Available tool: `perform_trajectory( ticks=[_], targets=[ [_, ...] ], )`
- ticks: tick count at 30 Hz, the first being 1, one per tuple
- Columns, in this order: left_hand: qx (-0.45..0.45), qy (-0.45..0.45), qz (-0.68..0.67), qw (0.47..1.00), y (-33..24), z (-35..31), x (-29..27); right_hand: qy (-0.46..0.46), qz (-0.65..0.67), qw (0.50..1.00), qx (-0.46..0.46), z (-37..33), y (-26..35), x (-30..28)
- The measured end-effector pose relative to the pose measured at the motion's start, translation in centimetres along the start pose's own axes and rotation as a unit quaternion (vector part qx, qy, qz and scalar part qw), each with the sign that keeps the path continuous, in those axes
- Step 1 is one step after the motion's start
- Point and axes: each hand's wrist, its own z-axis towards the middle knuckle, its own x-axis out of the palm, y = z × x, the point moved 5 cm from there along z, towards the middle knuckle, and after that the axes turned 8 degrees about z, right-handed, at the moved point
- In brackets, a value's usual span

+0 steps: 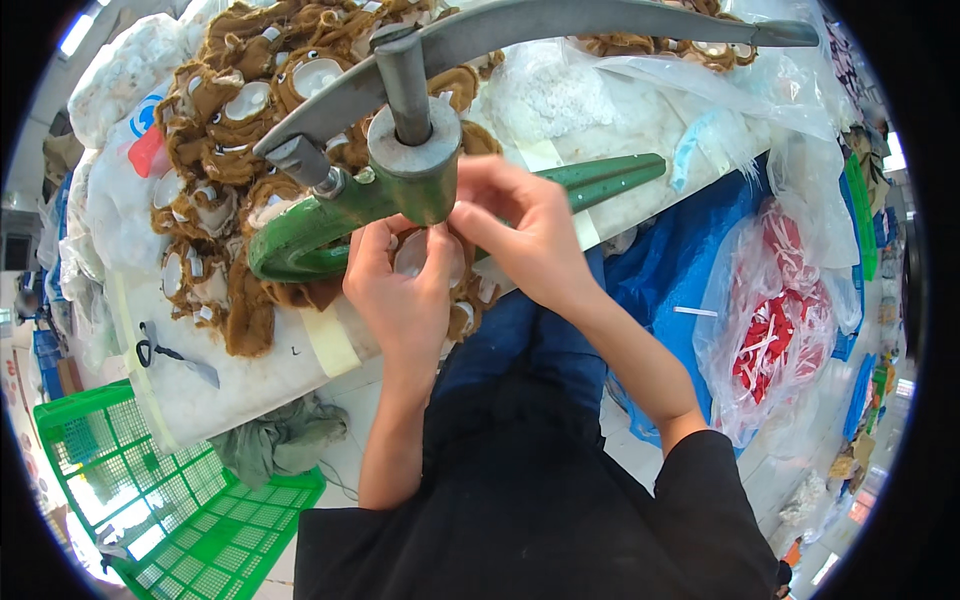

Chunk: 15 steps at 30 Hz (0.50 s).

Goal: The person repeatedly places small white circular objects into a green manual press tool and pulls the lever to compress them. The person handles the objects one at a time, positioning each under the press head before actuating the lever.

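Note:
A green hand press [420,195] with a long grey metal lever [560,30] stands on the table in front of me. Below its ram, my left hand [398,285] is closed, with thumb and fingers gripping a brown plush skin [468,292]. A translucent round plastic disc [412,255] shows between those fingers. Close on the right of the ram, my right hand [520,225] has its fingers curled toward the thumb. Whatever it may hold is too small or hidden to make out. The press hides part of the fingertips.
Many brown plush skins [235,125] with pale discs lie heaped beyond the press on the white table [250,390]. A black cord [165,352] lies near the left corner. Green crate [200,520] at lower left; blue sheet [650,260] and bag of red pieces [775,325] at right.

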Motion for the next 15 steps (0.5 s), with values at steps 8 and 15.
perform_trajectory(
  ticks=[8,15],
  targets=[
    [-0.029,-0.003,0.019,0.999,0.9,0.0,-0.7,-0.151,-0.434,0.598,-0.657,5.0,19.3,-3.7],
    [-0.026,0.010,0.037,0.999,0.8,-0.3,-0.6,-0.175,-0.601,0.648,-0.434,6.6,15.6,-13.5]
  ],
)
